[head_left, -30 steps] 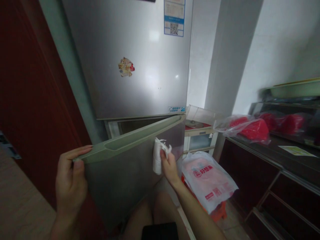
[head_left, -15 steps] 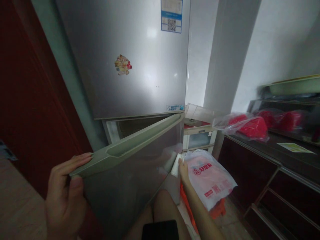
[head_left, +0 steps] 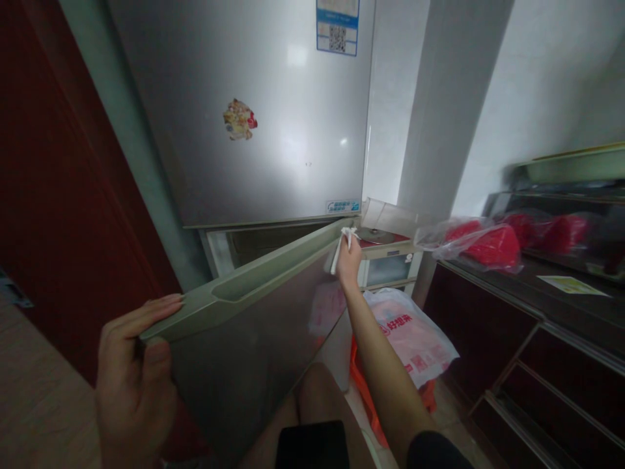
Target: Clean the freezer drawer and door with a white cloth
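Observation:
A silver refrigerator (head_left: 273, 130) stands ahead, its lower door (head_left: 244, 345) swung partly open toward me. My left hand (head_left: 139, 365) grips the outer top corner of that door, fingers over the top edge and thumb on the front face. Near the hinge side, my right hand (head_left: 349, 257) holds a white cloth (head_left: 336, 258) against the door's front, close to its top edge. Part of the cloth bunches out above the fingers. The recessed handle (head_left: 263, 280) runs along the door's pale top edge.
A white plastic bag (head_left: 410, 332) with red print lies on an orange stool (head_left: 366, 391) at the right. Behind it is a white appliance (head_left: 388, 270). Red items in clear plastic (head_left: 488, 244) rest on a dark counter (head_left: 527, 280). A dark red door (head_left: 63, 195) is at the left.
My right hand has moved up along the door with the cloth, from beside the bag to near the top edge. My left hand keeps its grip on the corner.

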`<state>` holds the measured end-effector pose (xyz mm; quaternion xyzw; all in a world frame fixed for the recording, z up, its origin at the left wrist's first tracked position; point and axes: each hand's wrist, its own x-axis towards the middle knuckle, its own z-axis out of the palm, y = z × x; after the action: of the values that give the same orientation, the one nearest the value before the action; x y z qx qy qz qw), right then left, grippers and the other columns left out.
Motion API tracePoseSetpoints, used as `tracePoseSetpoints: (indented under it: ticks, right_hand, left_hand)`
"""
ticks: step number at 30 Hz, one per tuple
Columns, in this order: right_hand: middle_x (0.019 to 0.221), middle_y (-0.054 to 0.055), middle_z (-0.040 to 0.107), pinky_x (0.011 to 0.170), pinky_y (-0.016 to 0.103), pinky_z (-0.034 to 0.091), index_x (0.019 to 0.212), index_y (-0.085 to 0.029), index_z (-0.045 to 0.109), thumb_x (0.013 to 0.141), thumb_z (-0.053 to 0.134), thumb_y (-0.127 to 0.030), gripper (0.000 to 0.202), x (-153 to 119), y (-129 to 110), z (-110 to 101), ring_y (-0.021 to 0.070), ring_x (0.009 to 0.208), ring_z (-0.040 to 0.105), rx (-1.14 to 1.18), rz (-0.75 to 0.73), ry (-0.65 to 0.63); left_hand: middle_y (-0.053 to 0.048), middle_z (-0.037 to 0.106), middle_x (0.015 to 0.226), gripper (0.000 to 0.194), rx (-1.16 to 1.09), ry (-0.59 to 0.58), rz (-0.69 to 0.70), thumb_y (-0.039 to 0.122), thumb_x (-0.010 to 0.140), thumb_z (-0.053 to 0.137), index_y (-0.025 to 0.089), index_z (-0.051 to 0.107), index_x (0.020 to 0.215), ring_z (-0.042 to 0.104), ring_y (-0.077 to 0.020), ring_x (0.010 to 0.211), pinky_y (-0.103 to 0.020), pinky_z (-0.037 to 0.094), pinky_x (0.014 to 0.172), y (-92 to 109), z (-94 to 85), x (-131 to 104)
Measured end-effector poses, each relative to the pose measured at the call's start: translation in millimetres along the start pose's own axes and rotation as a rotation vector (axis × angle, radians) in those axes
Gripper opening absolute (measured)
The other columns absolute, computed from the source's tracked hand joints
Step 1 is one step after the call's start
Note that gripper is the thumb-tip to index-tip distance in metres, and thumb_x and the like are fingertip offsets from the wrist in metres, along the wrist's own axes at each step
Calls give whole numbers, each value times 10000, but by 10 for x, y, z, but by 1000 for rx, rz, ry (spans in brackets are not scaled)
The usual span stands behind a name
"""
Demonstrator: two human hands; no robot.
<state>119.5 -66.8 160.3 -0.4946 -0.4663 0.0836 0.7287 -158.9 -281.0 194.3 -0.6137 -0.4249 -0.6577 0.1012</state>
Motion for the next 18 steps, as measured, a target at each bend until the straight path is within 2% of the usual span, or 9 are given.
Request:
tracePoseSetpoints:
  ticks: [2, 5, 10, 18]
  right_hand:
    - [986, 91, 642, 857, 311, 406, 1035, -163, 597, 895, 347, -404, 374, -12, 5, -1, 217, 950, 568, -54, -21, 5]
    - [957, 117, 638, 828, 328, 408, 1041, -152, 592, 898, 328, -392, 384, -206, 163, -42, 241, 918, 578, -140, -11, 5]
    - [936, 138, 640, 786, 330, 417, 1097, -140, 579, 890, 317, -374, 407, -583, 595, -113, 254, 895, 583, -239, 32, -27]
    - [866, 139, 642, 757, 332, 435, 987, -138, 600, 852, 334, -419, 410, -1276, 1222, -260, 249, 871, 592, -251, 134, -91]
  left_hand:
    - [-53, 581, 1088, 260, -6, 4, -5, 375, 860, 449, 330, 594, 1071, 537, -288, 1104, -528, 377, 1020, 14, 4, 6]
    - [-55, 581, 1072, 248, -2, 19, 1, 368, 867, 445, 313, 598, 1055, 544, -271, 1094, -508, 381, 1025, 11, 21, 12]
    - [-72, 595, 1061, 247, 3, 38, -9, 385, 875, 440, 258, 597, 1019, 561, -265, 1064, -495, 402, 984, -83, 41, 27]
    - [-97, 610, 1054, 280, 8, 48, -26, 402, 880, 449, 200, 601, 999, 570, -263, 1050, -483, 407, 972, -282, 44, 90]
